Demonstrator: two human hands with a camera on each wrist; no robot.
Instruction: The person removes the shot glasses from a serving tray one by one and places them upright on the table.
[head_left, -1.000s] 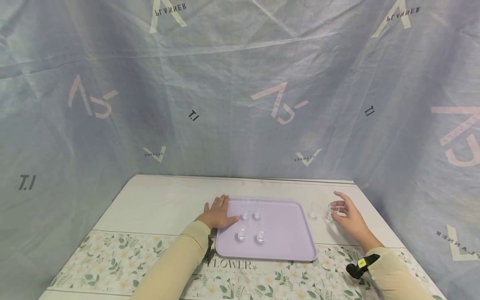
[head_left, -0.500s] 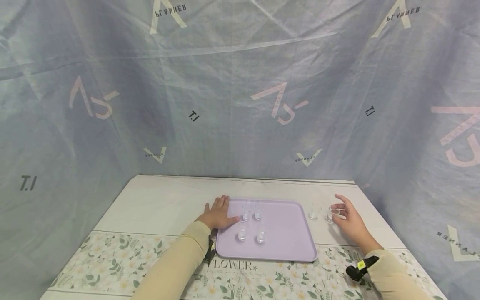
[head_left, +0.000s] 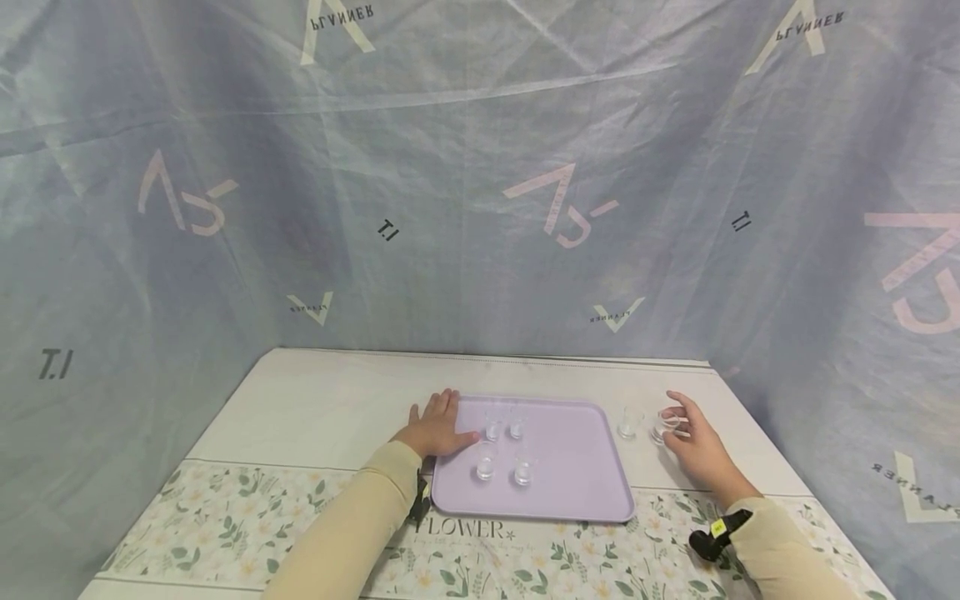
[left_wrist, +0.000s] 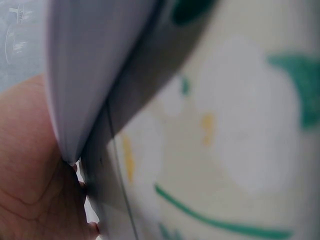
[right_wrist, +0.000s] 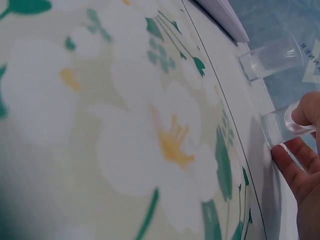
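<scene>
My right hand (head_left: 697, 442) is at the right of the table, thumb and fingers around a small clear shot glass (head_left: 659, 431). In the right wrist view the thumb lies against this upright glass (right_wrist: 275, 128), its base at the tabletop. A second shot glass (head_left: 627, 427) stands just left of it, beside the tray. My left hand (head_left: 435, 429) rests with extended fingers over the left edge of the lilac tray (head_left: 577, 492), thumb reaching inward. Several shot glasses (head_left: 522, 472) stand on the tray's left half, in two rows.
A white cloth with a floral band (head_left: 225, 525) covers the table (head_left: 322, 408). Grey-blue printed curtains (head_left: 465, 275) hang behind the table and at both sides.
The right hand shifts very slightly around the glass, its fingers drawing closer in. The left hand, tray and other glasses stay in place.
</scene>
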